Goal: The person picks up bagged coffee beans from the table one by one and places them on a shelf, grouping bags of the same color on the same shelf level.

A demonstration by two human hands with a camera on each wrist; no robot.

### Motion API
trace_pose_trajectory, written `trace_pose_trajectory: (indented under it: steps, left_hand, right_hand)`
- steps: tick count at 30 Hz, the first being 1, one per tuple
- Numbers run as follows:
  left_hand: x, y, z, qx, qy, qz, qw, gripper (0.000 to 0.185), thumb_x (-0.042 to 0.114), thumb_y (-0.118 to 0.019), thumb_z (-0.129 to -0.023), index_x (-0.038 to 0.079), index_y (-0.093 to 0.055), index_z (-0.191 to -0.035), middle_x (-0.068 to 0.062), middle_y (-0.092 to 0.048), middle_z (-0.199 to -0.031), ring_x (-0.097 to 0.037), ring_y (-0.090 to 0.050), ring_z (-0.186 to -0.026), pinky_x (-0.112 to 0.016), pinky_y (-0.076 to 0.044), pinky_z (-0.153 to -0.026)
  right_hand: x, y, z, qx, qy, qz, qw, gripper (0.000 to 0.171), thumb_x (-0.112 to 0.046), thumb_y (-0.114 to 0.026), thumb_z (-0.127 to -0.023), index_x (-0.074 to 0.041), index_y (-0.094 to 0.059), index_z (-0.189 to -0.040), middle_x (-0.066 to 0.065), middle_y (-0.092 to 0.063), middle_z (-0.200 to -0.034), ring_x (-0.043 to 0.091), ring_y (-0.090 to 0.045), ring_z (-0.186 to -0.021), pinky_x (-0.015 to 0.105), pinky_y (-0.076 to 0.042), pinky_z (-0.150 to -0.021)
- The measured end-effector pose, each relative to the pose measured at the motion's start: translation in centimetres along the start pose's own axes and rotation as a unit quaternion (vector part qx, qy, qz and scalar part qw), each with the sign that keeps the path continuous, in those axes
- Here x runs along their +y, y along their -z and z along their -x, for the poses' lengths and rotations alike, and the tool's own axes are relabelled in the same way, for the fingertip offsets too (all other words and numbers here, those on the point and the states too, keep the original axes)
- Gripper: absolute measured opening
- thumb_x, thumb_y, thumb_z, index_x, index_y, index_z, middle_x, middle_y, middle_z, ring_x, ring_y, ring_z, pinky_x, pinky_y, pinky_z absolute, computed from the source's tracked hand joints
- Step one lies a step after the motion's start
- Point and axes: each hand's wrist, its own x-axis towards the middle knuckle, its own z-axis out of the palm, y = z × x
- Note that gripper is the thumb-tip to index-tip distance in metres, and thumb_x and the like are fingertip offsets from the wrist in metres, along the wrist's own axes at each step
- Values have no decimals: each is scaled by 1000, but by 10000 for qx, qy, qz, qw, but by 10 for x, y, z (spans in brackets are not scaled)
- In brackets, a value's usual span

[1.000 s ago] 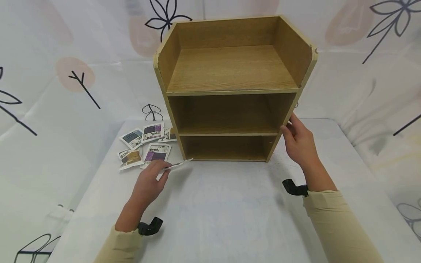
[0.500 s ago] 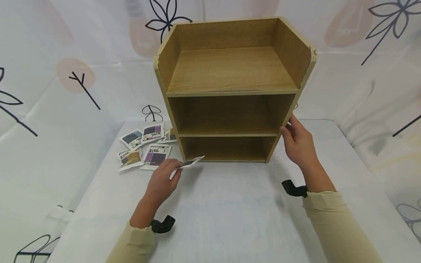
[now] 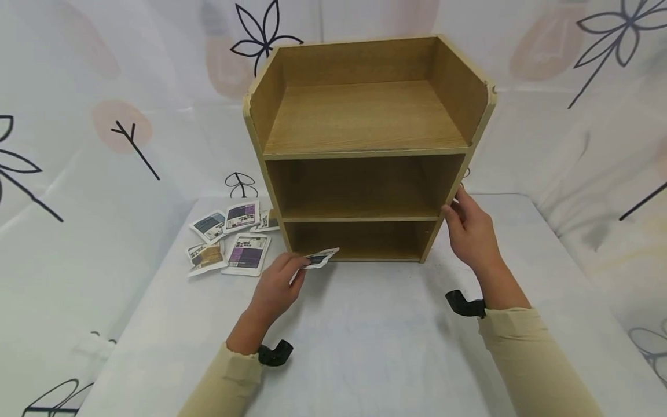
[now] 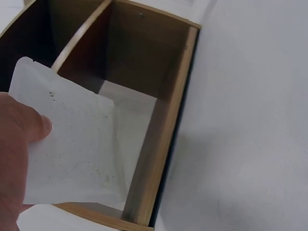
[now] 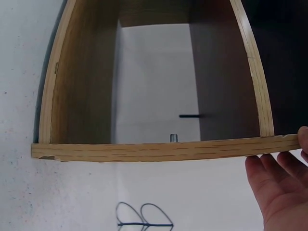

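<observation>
Left hand (image 3: 276,286) pinched a small white packet (image 3: 321,258) between thumb and fingers (image 4: 29,126), holding it right at the front edge of the bottom compartment of the wooden shelf unit (image 3: 365,150). The packet was tilted, mostly outside the opening, just above the tabletop (image 3: 365,347). In the left wrist view the packet's plain white back faced the camera, with the lowest compartment behind it.

Right hand (image 3: 471,231) rested against the shelf unit's right side panel near its front edge, at the level of the middle and bottom compartments, fingers extended along the wood, thumb at the front; nothing was gripped.

The unit stood upright on the tabletop, all three levels bare. Loose packets (image 3: 229,237) lay flat in a cluster on the tabletop, just left of the unit. Both arms wore beige sleeves (image 3: 526,359).
</observation>
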Motion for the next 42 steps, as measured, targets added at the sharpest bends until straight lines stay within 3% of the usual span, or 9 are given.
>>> trace_pose_trajectory:
  steps: [8,22,32,42]
  left_hand:
    - [-4,-14,-8,-46,-299,23,9995,21,2,-70,-83,10,-67,-103,-4,-64,-103,-18,-61,-92,-30,-56,-78]
    - [-13,-36,-20,-163,-860,-515,9948,15,4,-71,-83,10,-65,-96,-4,-64,-96,-19,-62,-89,-30,-55,-79]
    - [-20,-49,-25,-265,-910,-663,9933,13,3,-67,-84,11,-62,-92,-3,-63,-92,-19,-61,-87,-31,-54,-76]
    - [-20,-59,-31,-923,-890,-885,9878,9,5,-65,-87,11,-61,-93,-4,-62,-94,-21,-61,-86,-33,-53,-75]
  right_hand:
    - [0,0,1,35,62,119,9999,56,-33,-41,-103,-40,-17,-153,12,-41,-152,41,-49,-130,59,-44,-100]
    - [2,-3,0,33,93,160,9998,55,-32,-40,-104,-41,-17,-153,12,-40,-153,41,-49,-130,58,-44,-100]
    - [2,-3,2,84,71,199,9997,56,-31,-40,-104,-38,-17,-154,13,-41,-152,41,-50,-130,57,-45,-100]
    - [2,-3,2,85,114,237,9996,55,-31,-38,-104,-35,-17,-155,15,-41,-152,42,-49,-130,58,-44,-99]
